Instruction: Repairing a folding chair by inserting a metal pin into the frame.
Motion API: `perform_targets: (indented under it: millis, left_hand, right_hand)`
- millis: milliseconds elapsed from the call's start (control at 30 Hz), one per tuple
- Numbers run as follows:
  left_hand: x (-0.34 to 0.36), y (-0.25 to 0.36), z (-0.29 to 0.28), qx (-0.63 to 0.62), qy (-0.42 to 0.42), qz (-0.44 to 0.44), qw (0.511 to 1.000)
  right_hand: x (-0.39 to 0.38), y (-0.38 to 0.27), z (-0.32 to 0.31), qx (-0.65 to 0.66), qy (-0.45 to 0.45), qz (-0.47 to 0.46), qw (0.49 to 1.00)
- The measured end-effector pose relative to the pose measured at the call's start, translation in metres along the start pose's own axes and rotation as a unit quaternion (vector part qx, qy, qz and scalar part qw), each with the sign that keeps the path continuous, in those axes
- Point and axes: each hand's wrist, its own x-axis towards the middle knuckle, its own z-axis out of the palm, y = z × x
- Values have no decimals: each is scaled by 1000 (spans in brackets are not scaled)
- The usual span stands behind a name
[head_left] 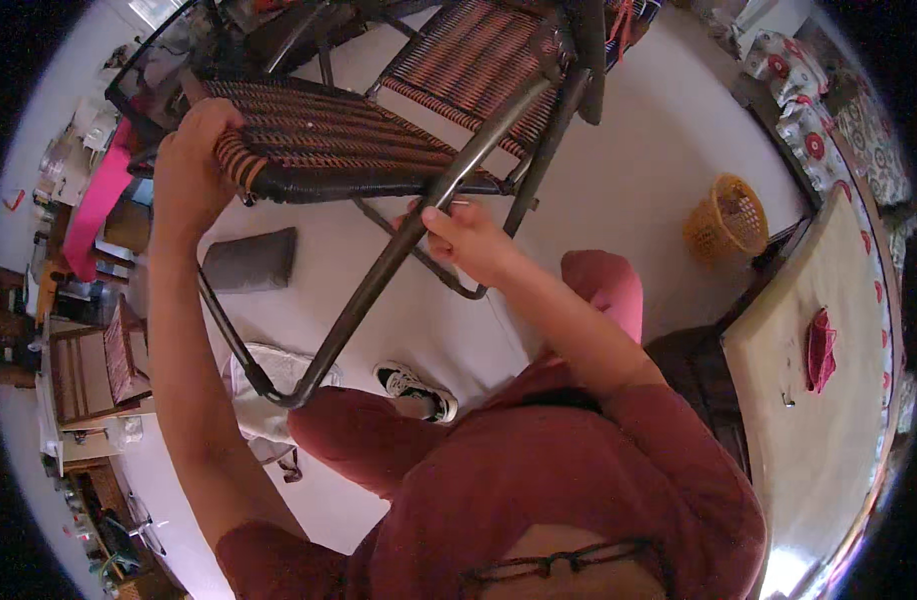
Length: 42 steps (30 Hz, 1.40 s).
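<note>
A folding chair with a dark metal tube frame (364,295) and woven brown-and-black seat panels (329,130) hangs tilted above the floor in the upper middle. My left hand (194,165) is closed on the left corner of the near woven panel, at its wrapped black edge. My right hand (464,240) is closed around the slanting front tube, just below that panel; a small metal piece shows by its fingertips, too small to name. The second woven panel (459,70) is farther back, among more tubes.
A grey cushion (249,260) and a sneaker (409,385) lie on the floor. A yellow plastic basket (724,220) stands at right, near a pale wooden top (789,450) carrying a red cloth item (819,350). Wooden chairs (89,370) and clutter line the left side.
</note>
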Motion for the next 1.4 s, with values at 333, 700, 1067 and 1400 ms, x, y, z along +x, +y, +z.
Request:
perform_targets:
  millis: [333, 700, 1067, 1400]
  left_hand:
    - [-25, 17, -19, 74, -28, 14, 997]
    - [-41, 43, -31, 17, -29, -11, 999]
    - [35, 57, 85, -54, -94, 40, 993]
    - [3, 87, 158, -35, -145, -59, 987]
  right_hand:
    - [-26, 12, -7, 47, -47, -46, 997]
    - [-56, 39, 8, 143, -107, 19, 984]
    - [-22, 91, -36, 368, 4, 81, 926]
    - [-3, 136, -63, 346, 25, 123, 930]
